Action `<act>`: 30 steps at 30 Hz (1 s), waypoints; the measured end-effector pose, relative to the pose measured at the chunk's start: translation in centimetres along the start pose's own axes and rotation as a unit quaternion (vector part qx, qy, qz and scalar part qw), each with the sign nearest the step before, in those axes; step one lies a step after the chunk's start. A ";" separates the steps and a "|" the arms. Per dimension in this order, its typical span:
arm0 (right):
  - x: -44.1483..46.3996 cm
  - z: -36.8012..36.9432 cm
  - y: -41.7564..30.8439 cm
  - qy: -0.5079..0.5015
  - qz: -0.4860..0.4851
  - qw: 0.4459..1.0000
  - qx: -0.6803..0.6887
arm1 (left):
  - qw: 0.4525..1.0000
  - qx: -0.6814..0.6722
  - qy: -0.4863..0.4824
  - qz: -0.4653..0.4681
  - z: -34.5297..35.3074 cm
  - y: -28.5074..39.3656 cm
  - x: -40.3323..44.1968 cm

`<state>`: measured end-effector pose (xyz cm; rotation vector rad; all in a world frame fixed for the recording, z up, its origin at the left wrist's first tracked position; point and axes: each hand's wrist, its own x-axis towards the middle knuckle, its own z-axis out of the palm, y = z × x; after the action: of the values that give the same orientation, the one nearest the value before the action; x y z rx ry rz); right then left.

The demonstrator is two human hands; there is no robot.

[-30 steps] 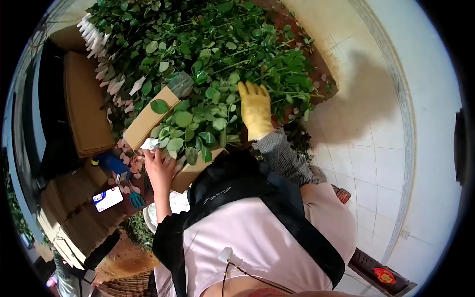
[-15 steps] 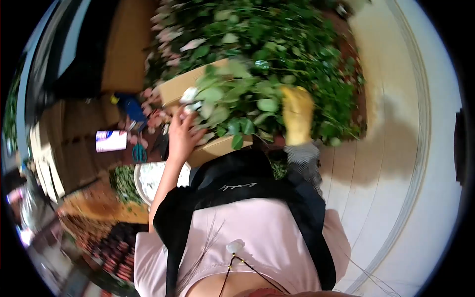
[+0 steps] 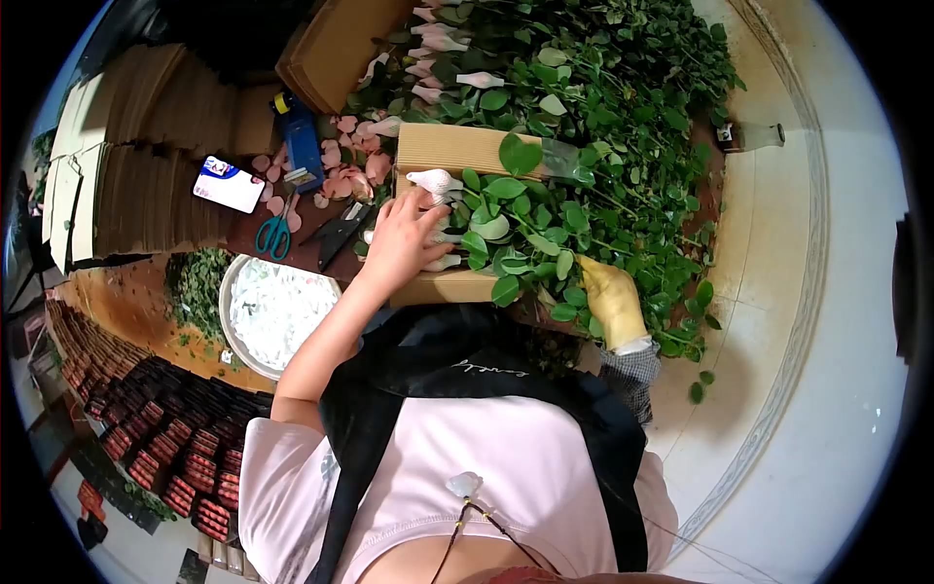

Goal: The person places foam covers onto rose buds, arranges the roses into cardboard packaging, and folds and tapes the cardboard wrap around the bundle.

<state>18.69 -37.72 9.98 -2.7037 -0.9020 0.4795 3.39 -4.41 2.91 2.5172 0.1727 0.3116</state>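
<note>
My bare left hand (image 3: 397, 241) lies over several pale rose heads in white sleeves, fingers spread and touching them. One sleeved rose head (image 3: 435, 182) shows above its fingertips. These roses lie on a sheet of corrugated cardboard (image 3: 457, 288), whose other part (image 3: 472, 146) stands beyond them. To the right, my right hand (image 3: 613, 302) wears a yellow glove. Its fingers are closed at the leafy rose stems (image 3: 545, 248) that run from those heads; the exact grip is partly hidden by leaves.
A big pile of roses (image 3: 623, 127) covers the back of the table. Teal scissors (image 3: 273, 237), a black-bladed tool (image 3: 342, 234), a blue tool (image 3: 300, 146), a white card (image 3: 229, 185) and loose petals lie left. Stacked cardboard (image 3: 165, 195) and a white-filled tub (image 3: 277, 313) stand nearby.
My left hand has settled lower over the rose heads, with the roses now flat on the cardboard. My gloved right hand has moved down the stems, towards my body. The view has shifted.
</note>
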 end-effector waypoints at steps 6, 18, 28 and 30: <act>2.7 4.4 0.0 0.191 -0.027 0.959 -0.206 | 0.999 -0.018 -0.036 0.014 0.2 -1.1 0.5; 6.2 8.1 3.3 0.034 0.000 0.974 -0.224 | 0.999 -0.043 -0.024 0.000 1.0 -1.0 0.3; 5.3 -7.7 -7.6 -0.093 -0.144 0.984 0.047 | 0.917 -0.285 0.004 -0.280 -3.7 -1.8 -4.5; 6.8 -6.5 -13.8 -0.169 -0.210 0.950 0.159 | 0.933 -0.238 -0.075 -0.259 -3.7 -1.2 -3.9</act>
<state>19.01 -23.66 18.99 -2.0941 -1.3194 0.9148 -1.37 -2.15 4.49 1.9153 0.6091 -0.0550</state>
